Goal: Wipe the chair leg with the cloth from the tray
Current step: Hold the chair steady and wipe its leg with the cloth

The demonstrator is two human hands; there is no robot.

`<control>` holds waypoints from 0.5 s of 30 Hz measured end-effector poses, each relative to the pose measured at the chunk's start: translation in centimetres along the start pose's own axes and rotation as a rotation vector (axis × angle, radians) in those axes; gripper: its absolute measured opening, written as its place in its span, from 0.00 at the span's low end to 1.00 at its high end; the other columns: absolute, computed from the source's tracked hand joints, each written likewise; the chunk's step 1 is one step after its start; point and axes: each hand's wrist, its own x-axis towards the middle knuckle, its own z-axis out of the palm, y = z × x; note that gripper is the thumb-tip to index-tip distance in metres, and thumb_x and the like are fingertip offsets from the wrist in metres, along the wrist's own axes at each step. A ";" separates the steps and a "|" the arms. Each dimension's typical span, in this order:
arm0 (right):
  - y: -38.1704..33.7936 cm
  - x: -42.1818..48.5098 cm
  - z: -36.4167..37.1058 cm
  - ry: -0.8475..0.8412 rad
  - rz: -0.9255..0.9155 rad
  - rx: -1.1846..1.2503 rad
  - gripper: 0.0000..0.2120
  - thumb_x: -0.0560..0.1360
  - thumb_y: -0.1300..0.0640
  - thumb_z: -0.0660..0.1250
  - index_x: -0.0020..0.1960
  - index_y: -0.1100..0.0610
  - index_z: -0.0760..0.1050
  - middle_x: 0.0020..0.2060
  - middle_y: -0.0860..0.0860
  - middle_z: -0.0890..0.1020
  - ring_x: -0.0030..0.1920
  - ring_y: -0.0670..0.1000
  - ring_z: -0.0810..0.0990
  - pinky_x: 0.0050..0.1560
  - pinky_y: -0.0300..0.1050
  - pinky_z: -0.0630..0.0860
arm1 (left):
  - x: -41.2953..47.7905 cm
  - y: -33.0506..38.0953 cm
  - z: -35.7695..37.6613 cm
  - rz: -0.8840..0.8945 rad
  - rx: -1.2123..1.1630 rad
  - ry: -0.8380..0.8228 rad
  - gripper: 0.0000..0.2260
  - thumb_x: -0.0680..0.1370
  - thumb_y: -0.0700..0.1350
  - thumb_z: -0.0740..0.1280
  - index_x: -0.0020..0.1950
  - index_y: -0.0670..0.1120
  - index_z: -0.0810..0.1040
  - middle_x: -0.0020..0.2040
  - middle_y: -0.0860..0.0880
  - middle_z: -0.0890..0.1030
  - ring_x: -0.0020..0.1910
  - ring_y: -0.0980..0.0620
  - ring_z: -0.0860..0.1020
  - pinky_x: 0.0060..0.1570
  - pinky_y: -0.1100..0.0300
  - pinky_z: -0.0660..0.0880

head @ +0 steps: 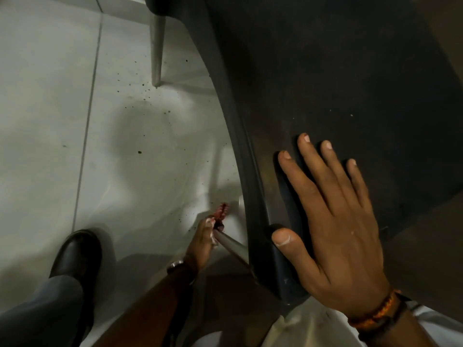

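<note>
Far left, down in the corner, a black leather shoe is planted on the pale tiled floor, with a grey trouser leg rising toward the camera below it. A grout line runs up the tiles just to the shoe's right, and beyond it dark crumbs are scattered across the floor, thickest near the foot of the far chair leg, a pale tapered leg that stands at the top of the view. Moving toward the middle, the left hand reaches low beneath the seat edge, a wristwatch on its wrist, and its fingers are curled shut around the near chair leg, a light metal leg slanting up to the right under the seat. Bunched in that grip and pressed against the leg is the red cloth, its nubby end poking out past the fingertips, close to the floor; how much cloth sits inside the fist cannot be told. Right of that sweeps the dark curved rim of the chair seat, a broad black surface filling the whole upper right. And on it, the right hand lies flat, palm down, fingers spread apart across the seat and the thumb hooked over the rim at the near corner, holding nothing. An orange braided wristband circles that wrist, and a bit of white fabric shows at the bottom edge beneath it.
</note>
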 end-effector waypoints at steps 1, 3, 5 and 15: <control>0.0 0.1 0.1 0.003 -0.002 0.001 0.37 0.83 0.30 0.42 0.86 0.49 0.57 0.87 0.51 0.57 0.87 0.55 0.52 0.84 0.66 0.50 | 1.5 -0.4 -0.2 -0.023 -0.003 0.009 0.17 0.88 0.48 0.49 0.65 0.42 0.73 0.42 0.37 0.77 0.39 0.44 0.73 0.35 0.57 0.71; 0.1 0.2 0.2 -0.001 0.000 -0.002 0.37 0.83 0.30 0.42 0.86 0.48 0.56 0.87 0.52 0.57 0.87 0.55 0.52 0.84 0.66 0.50 | 3.3 -0.9 -0.1 -0.057 -0.012 0.018 0.16 0.88 0.51 0.49 0.56 0.48 0.75 0.33 0.47 0.73 0.30 0.49 0.70 0.28 0.60 0.68; 0.1 0.1 0.2 -0.011 0.006 -0.002 0.37 0.83 0.30 0.41 0.85 0.48 0.55 0.87 0.51 0.56 0.87 0.55 0.52 0.84 0.67 0.50 | 4.0 -1.0 0.2 -0.080 -0.008 0.026 0.18 0.88 0.52 0.49 0.56 0.48 0.76 0.33 0.47 0.75 0.29 0.50 0.71 0.25 0.64 0.69; 0.3 0.1 0.0 -0.025 0.014 -0.010 0.37 0.83 0.30 0.42 0.86 0.48 0.56 0.87 0.52 0.57 0.87 0.56 0.52 0.82 0.70 0.52 | -13.0 7.2 6.0 0.112 -0.306 0.070 0.21 0.86 0.57 0.55 0.78 0.55 0.66 0.74 0.51 0.75 0.75 0.48 0.73 0.72 0.48 0.71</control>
